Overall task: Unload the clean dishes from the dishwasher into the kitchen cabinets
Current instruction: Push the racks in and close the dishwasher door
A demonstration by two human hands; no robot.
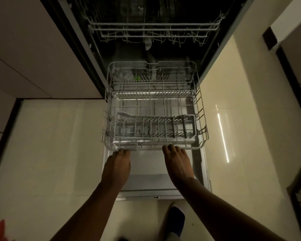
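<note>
The dishwasher stands open with its door (146, 181) folded down flat in front of me. The grey wire lower rack (201, 108) is pulled partly out over the door and holds no dishes that I can see. My left hand (117, 166) and my right hand (178, 164) both rest with their fingertips against the rack's front rim, fingers slightly curled. Whether they grip the wire or only touch it is unclear. The upper rack (153, 29) sits inside the dark tub and looks bare too. A small green bit (137, 78) shows at the lower rack's back.
Pale cabinet fronts (33, 58) run along the left of the dishwasher. Glossy light floor tiles (59, 145) lie on both sides of the door. My foot in a dark blue sock (175, 219) stands just before the door's edge. A dark-framed doorway (285, 66) is at the right.
</note>
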